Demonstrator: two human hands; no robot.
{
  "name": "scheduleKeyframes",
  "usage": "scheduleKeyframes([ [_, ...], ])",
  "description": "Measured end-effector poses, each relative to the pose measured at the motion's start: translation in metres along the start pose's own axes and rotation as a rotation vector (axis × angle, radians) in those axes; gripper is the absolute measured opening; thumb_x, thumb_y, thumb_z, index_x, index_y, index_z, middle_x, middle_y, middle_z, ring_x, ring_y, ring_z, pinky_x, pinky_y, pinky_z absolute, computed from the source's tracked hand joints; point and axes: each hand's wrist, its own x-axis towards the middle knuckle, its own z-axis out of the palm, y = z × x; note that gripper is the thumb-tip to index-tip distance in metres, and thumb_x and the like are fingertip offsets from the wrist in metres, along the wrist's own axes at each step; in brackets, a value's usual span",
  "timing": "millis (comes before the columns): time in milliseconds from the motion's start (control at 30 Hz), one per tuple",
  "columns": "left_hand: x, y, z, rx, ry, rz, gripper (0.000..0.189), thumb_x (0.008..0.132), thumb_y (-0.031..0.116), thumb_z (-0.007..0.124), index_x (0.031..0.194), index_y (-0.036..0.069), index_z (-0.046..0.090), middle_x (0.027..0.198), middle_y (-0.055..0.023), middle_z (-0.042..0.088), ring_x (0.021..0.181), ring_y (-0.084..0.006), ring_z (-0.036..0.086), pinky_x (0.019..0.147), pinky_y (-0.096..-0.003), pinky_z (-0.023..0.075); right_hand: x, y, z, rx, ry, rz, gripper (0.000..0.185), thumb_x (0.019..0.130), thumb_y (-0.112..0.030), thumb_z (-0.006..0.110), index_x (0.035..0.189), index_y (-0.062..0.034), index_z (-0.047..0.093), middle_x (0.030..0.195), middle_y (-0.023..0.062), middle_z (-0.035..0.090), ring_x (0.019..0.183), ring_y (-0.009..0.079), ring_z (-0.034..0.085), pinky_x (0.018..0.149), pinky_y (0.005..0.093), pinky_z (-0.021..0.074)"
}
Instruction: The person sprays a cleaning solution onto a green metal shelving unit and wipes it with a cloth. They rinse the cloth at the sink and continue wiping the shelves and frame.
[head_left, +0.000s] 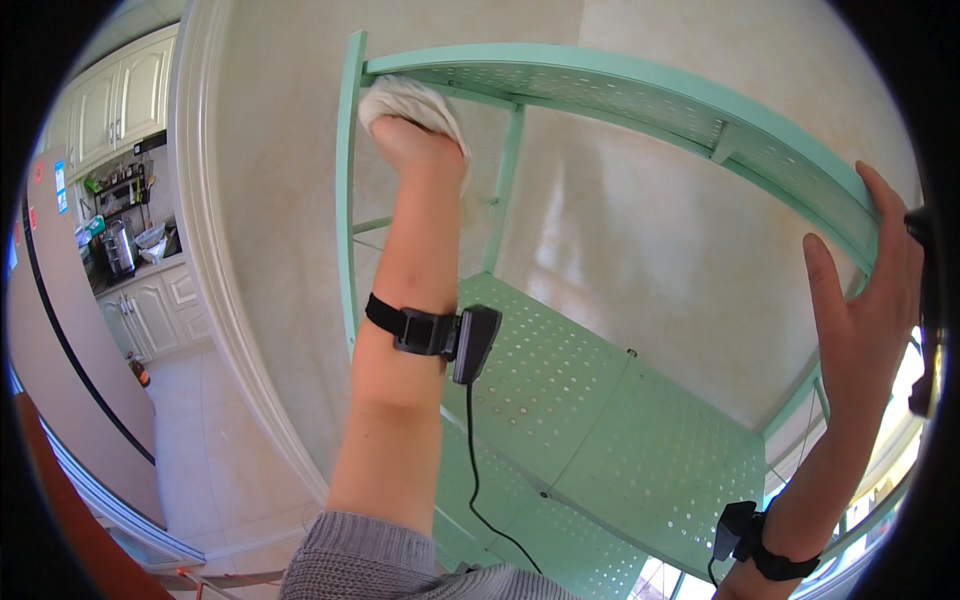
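Note:
My left hand (417, 142) is raised to the upper left corner of a mint-green metal shelf unit (346, 187). It holds a whitish cloth (412, 97), bunched around the fingers, against the corner under the top shelf (600, 64). The cloth hides most of the fingers. At the right end of that shelf, my right hand (877, 277) lies against the front rim, thumb spread away from the fingers and no loose object visible in it. Some of its fingers are hidden at the picture's edge. Both forearms wear black strapped devices (476, 345) with cables.
Below the top shelf lies a perforated green shelf (600, 405), with another lower down. A beige wall (645, 285) stands behind. Left of a white door frame (217, 247) are a refrigerator (82, 360), kitchen cabinets (120, 97) and a bottle (138, 369) on the tiled floor (225, 442).

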Motion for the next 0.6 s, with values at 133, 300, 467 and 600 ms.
scheduleKeyframes([
  [133, -0.024, -0.036, 0.009, 0.088, 0.773, -0.223, 0.019, 0.084, 0.017, 0.033, 0.078, 0.012, 0.049, 0.08, -0.0012, 0.052, 0.068, -0.0135, 0.047, 0.058, -0.0281, 0.0431, 0.0, -0.001, -0.003, 0.036, -0.037, 0.021, 0.053, 0.081, -0.026, 0.064, 0.13, -0.0198, 0.045, 0.12, 0.0069, 0.054, 0.107, 0.0234, 0.051, 0.091, 0.038, 0.043],
  [300, 0.005, -0.073, 0.004, -0.028, 0.642, -0.257, 0.021, 0.086, 0.017, 0.033, 0.089, 0.01, 0.052, 0.089, -0.0043, 0.054, 0.076, -0.0181, 0.049, 0.067, -0.0334, 0.047, 0.003, -0.002, -0.005, -0.006, -0.066, -0.005, 0.058, 0.074, -0.018, 0.067, 0.128, -0.0167, 0.045, 0.121, 0.0076, 0.054, 0.109, 0.0249, 0.05, 0.094, 0.0398, 0.0366],
  [467, 0.034, -0.074, 0.003, -0.076, 0.717, -0.256, 0.018, 0.086, 0.015, 0.032, 0.08, 0.01, 0.048, 0.077, -0.0041, 0.05, 0.064, -0.0187, 0.047, 0.062, -0.0347, 0.0487, 0.006, 0.002, -0.006, -0.026, -0.063, -0.056, 0.061, 0.07, -0.013, 0.066, 0.127, -0.0147, 0.046, 0.12, 0.009, 0.054, 0.111, 0.0263, 0.049, 0.097, 0.0406, 0.0319],
  [600, 0.023, -0.066, 0.027, -0.128, 0.687, -0.204, 0.017, 0.081, 0.013, 0.033, 0.075, 0.01, 0.049, 0.073, -0.0032, 0.05, 0.059, -0.0186, 0.043, 0.05, -0.0302, 0.0389, 0.008, 0.003, -0.009, -0.018, -0.065, -0.084, 0.061, 0.07, -0.012, 0.065, 0.127, -0.014, 0.046, 0.12, 0.0094, 0.054, 0.112, 0.0264, 0.048, 0.098, 0.0407, 0.0313],
])
